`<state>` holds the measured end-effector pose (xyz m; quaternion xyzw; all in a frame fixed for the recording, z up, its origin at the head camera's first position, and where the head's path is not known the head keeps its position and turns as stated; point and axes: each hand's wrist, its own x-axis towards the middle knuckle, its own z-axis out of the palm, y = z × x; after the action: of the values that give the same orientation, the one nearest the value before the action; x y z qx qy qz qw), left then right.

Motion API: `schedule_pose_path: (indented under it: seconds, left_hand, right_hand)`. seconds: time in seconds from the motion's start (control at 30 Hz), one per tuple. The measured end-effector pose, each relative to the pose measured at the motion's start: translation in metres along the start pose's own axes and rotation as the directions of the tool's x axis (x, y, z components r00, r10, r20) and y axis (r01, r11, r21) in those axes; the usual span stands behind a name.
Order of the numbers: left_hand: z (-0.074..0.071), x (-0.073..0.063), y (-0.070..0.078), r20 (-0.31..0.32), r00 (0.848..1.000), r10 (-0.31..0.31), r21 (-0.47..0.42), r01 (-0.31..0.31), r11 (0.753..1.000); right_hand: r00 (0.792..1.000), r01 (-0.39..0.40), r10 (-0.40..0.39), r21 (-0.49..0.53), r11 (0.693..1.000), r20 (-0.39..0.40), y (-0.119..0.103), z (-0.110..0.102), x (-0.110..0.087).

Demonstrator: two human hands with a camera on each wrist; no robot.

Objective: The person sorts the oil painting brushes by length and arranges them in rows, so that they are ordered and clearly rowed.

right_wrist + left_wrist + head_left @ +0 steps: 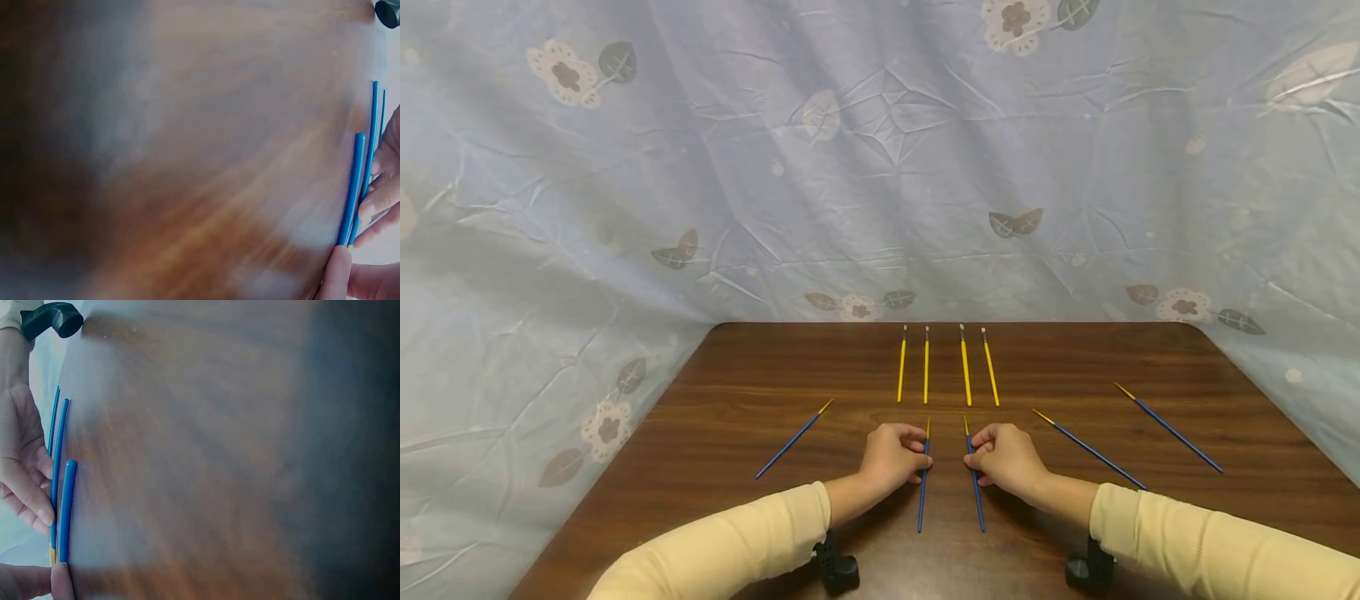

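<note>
In the head view, my left hand (891, 457) pinches a thin blue-handled paintbrush (921, 504) between thumb and fingers. Its golden-yellow end points to the far side of the table. Mirroring it a little to the right, my right hand (1009, 460) pinches a second blue paintbrush (980, 504), also with the yellow end away from me. Both brushes lie almost parallel, apart from each other. The left wrist view shows the near blue handle (67, 512) at the left fingertips; the right wrist view shows a blue handle (352, 190) at the right fingertips.
Several yellow-handled paintbrushes (927, 367) lie in a row at the back of the brown wooden table (760, 350). One blue brush (793, 440) slants on the left; two more, an inner one (1097, 454) and an outer one (1178, 435), slant on the right. Patterned fabric (880, 192) hangs behind.
</note>
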<state>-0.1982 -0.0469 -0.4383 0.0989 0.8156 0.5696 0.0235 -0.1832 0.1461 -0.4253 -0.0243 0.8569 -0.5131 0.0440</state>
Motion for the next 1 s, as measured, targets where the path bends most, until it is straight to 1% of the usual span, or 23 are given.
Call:
schedule_pose_path:
  seconds: [0.23,0.6,1.0]
  left_hand:
    - [0.0006,-0.0008,0.0002,0.000,1.000,0.001,0.009,-0.001,1.000]
    - [0.0025,-0.0001,0.0016,-0.005,1.000,-0.001,0.019,0.001,1.000]
    - [0.0026,-0.0018,0.0027,-0.008,1.000,-0.013,0.004,0.013,1.000]
  right_hand:
    - [1.000,-0.020,0.020,0.025,0.999,-0.008,-0.0011,0.0007,-0.0005]
    - [1.000,-0.025,0.026,0.046,0.999,-0.003,0.0008,0.0002,0.0012]
    - [0.999,-0.053,0.053,0.054,0.997,0.000,-0.0005,-0.0003,0.0018]
